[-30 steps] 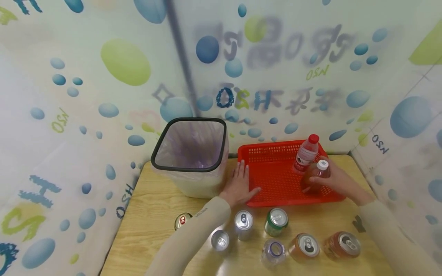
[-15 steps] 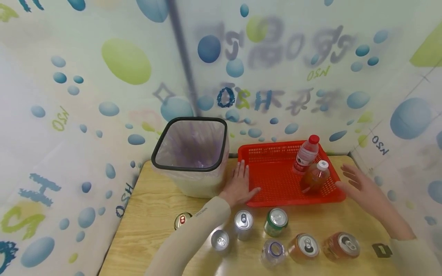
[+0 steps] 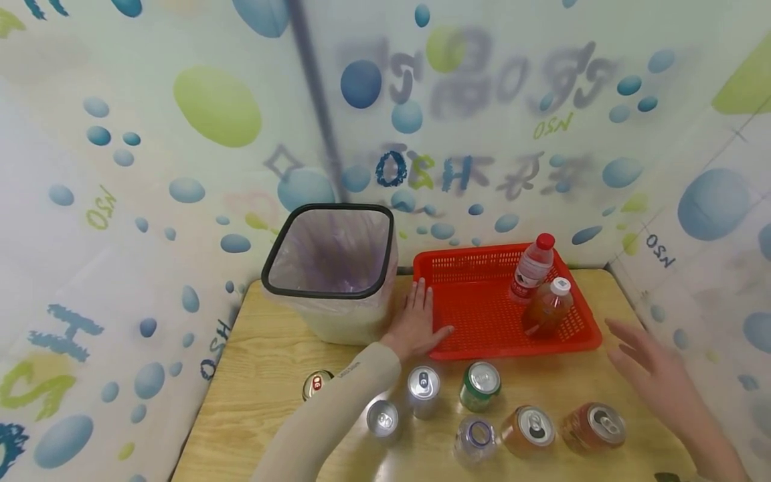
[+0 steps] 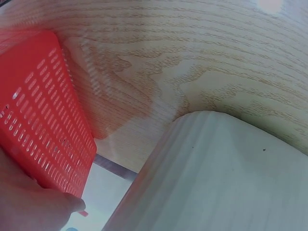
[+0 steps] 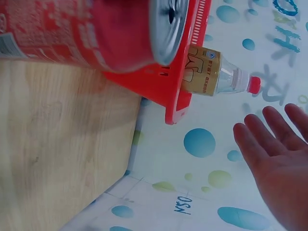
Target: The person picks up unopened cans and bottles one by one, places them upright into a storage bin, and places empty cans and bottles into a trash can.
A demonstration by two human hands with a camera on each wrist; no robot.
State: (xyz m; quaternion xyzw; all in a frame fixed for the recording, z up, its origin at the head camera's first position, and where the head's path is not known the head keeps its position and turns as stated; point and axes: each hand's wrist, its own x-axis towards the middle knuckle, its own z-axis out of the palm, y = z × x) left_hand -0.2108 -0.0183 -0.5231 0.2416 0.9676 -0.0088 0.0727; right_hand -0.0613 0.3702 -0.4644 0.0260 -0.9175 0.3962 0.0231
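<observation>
My left hand rests on the left rim of a red plastic basket, its fingers extended along the edge. The left wrist view shows part of this hand against the slotted wall. Inside the basket, on its right side, stand a clear bottle with a red cap and an amber drink bottle with a white cap. To the right of the basket, my right hand hangs in the air, touching nothing, its fingers extended. A red can looms close in the right wrist view.
A lined bin with a black rim stands left of the basket. In front are a green can, silver cans, orange-red cans, a gold-rimmed can and a capless clear bottle. Patterned walls surround the wooden table.
My right hand has let go of the amber bottle, leaving it upright in the basket, and has moved right and toward me. My left hand stays on the rim.
</observation>
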